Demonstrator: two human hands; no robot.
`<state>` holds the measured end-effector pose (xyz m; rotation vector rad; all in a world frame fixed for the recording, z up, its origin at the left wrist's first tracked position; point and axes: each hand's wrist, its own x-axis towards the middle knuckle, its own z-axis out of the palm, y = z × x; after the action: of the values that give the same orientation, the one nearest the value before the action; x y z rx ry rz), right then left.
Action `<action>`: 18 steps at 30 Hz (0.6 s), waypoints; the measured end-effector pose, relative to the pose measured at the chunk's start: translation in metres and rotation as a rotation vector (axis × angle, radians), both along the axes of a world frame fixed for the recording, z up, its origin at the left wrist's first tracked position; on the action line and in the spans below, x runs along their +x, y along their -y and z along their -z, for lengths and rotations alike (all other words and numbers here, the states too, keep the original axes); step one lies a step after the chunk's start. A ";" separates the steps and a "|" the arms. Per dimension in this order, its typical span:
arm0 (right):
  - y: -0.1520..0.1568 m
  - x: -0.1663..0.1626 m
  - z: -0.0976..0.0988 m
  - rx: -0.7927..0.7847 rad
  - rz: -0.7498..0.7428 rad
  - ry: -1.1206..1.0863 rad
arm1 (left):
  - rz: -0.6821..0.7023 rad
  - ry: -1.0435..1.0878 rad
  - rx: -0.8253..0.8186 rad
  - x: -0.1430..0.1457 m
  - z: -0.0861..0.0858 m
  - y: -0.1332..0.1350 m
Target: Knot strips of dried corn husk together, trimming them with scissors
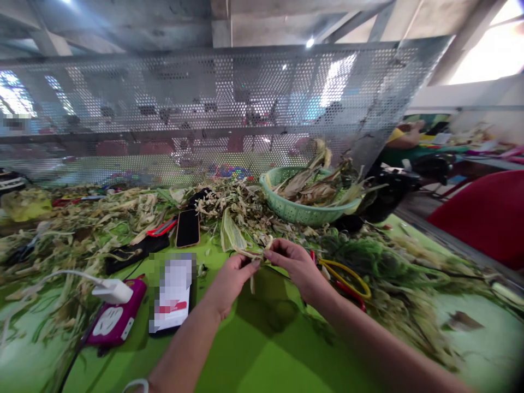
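Over the green table point(262, 349), both hands meet on a narrow strip of pale dried husk point(254, 254), which looks like corn husk. My left hand point(231, 281) pinches it between thumb and fingers, and a short end hangs below. From the other side my right hand point(292, 265) pinches the same strip, its fingertips close to the left ones. A wider green-white husk piece point(232, 236) rises just behind the left fingers; whether it joins the strip I cannot tell. Beside the right wrist lies a tool with yellow and red handles point(347, 275), partly hidden by the arm.
A green plastic basket point(303, 214) of dried husks stands behind my hands. Husk scraps point(135, 215) spread across the table. To the left lie a dark phone point(188, 228), a lit phone point(176, 311), a red cutter point(161, 227) and a purple power strip point(118, 325). A perforated metal screen point(184, 109) borders the back.
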<state>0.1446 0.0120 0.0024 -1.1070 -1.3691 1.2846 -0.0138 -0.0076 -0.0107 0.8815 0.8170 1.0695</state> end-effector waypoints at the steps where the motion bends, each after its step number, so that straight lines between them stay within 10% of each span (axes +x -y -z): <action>1: 0.000 0.000 0.000 -0.001 0.006 -0.001 | -0.005 -0.019 0.014 0.000 0.000 0.000; 13: -0.008 0.008 0.002 0.377 0.143 0.327 | 0.037 -0.281 0.163 -0.002 0.001 -0.002; 18: -0.008 0.008 -0.003 0.493 -0.058 0.525 | 0.028 -0.465 0.300 0.001 0.005 -0.003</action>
<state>0.1526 0.0196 0.0050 -1.0910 -1.9849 0.6429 -0.0126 -0.0044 -0.0155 1.4248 1.0373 0.9891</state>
